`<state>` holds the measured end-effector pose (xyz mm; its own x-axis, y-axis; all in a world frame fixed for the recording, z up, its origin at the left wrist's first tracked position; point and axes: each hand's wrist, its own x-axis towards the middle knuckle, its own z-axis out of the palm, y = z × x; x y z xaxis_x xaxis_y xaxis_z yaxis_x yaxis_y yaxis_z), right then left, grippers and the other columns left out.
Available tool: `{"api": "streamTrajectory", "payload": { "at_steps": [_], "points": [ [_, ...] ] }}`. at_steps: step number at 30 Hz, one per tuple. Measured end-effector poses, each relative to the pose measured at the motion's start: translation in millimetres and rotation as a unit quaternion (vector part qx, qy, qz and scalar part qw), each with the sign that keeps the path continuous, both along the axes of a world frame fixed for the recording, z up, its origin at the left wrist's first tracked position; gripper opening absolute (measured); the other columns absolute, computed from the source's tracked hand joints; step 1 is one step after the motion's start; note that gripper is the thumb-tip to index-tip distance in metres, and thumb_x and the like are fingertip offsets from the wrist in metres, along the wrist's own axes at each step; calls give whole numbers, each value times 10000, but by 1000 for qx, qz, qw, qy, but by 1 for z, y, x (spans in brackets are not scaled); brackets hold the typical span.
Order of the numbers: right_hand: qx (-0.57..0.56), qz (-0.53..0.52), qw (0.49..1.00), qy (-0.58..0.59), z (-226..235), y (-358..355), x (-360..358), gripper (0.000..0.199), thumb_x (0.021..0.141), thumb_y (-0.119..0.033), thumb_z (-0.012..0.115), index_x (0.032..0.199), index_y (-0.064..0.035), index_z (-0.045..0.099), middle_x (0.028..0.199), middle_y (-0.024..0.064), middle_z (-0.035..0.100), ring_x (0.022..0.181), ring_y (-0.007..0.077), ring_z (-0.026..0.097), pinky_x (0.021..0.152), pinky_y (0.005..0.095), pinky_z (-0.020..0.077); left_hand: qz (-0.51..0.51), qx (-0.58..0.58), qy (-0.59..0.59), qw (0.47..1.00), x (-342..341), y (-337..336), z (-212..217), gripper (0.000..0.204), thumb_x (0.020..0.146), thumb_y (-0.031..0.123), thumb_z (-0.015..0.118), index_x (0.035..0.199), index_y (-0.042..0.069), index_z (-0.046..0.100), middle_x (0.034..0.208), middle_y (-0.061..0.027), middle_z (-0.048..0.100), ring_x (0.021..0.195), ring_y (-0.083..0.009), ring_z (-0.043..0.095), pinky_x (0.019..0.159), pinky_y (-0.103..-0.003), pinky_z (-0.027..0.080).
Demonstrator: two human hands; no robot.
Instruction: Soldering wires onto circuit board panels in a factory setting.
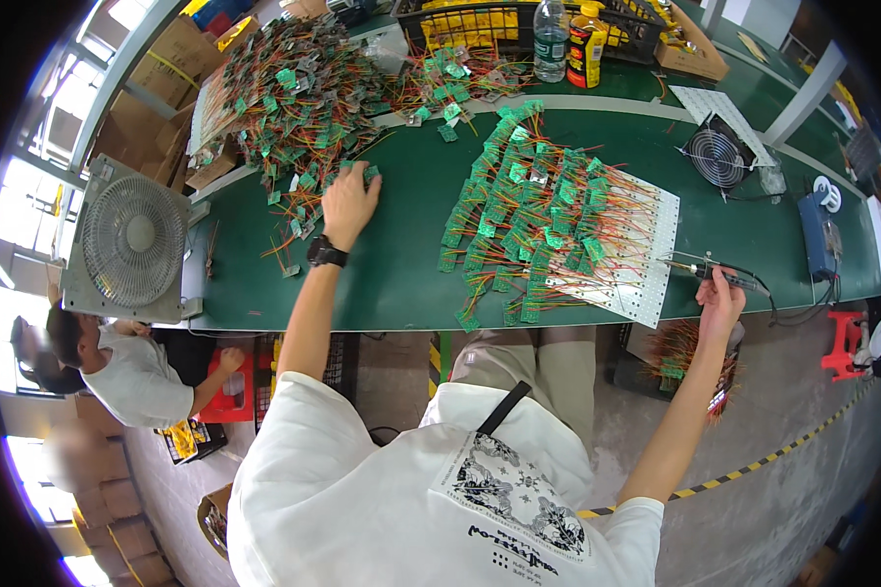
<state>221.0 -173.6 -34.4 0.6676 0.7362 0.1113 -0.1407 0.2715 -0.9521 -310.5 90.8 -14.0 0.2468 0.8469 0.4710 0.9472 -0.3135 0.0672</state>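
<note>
My left hand (350, 207), with a black watch at the wrist, is at the near right edge of a big heap of wired circuit boards (299, 98). Its fingers are closed on a small green circuit board (370, 172), partly hidden by them. My right hand (720, 305) grips a soldering iron (726, 276), its tip pointing left over the edge of a white perforated board (646, 264). Rows of green circuit boards (519, 210) with red and yellow wires lie across and beside that perforated board.
A box fan (132, 240) stands at the bench's left end. A round black fan (717, 157) and a blue soldering station (818, 235) are at right. A water bottle (550, 44), a yellow bottle (585, 47) and a black crate (440, 27) line the back. Another person (142, 377) sits at left.
</note>
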Motion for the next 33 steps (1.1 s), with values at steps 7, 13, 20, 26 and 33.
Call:
{"api": "streamTrajectory", "payload": {
  "at_steps": [7,13,20,26,33],
  "points": [
    [-3,9,1000,-2,-2,1,2,192,881,-130,623,990,28,618,667,65,597,485,114,517,445,219,359,-74,-174,-75,979,-13,5,75,289,766,275,750,912,51,642,840,-80,603,715,-194,625,603,-333,473],
    [-9,-12,1000,5,-2,-1,2,189,882,-121,621,993,31,620,658,64,598,481,115,517,444,221,362,-58,-262,-594,758,3,-23,66,226,873,197,676,957,1,602,824,-32,626,716,-110,632,647,-219,525],
    [-13,12,1000,-11,-2,1,0,198,881,-127,625,1006,27,621,670,56,596,491,109,518,448,218,361,-28,-396,-611,685,11,3,42,222,885,187,656,997,-1,618,947,-61,644,816,-133,635,751,-252,535],
    [-15,5,1000,-13,-4,0,3,180,877,-110,629,991,29,618,668,64,602,485,114,526,446,219,364,-140,-343,-724,582,32,82,73,372,874,242,663,1097,-49,604,1069,-107,644,924,-214,639,814,-284,530],
    [-22,-7,1000,-16,-1,2,-1,194,878,-127,638,997,25,618,665,61,598,483,112,520,443,217,356,64,-92,-10,994,-34,1,35,306,749,303,692,939,67,643,824,-124,658,797,-310,647,676,-429,504]
  ]
}}
